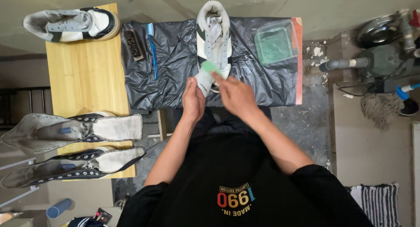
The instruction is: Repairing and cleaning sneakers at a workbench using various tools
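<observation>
1. A small white bottle [204, 81] with a green cap is held upright over the near edge of the black plastic sheet [175, 65] covering the surface [83, 73].
2. The bottle is gripped around its body by the left hand [193, 100]; its cap is pinched by the fingers of the right hand [235, 95].
3. The bottle's lower part is hidden behind the hands.
4. Just beyond it a white and black shoe [213, 36] lies, its toe partly covered.
5. The contents of the green tub [275, 44] cannot be made out.
</observation>
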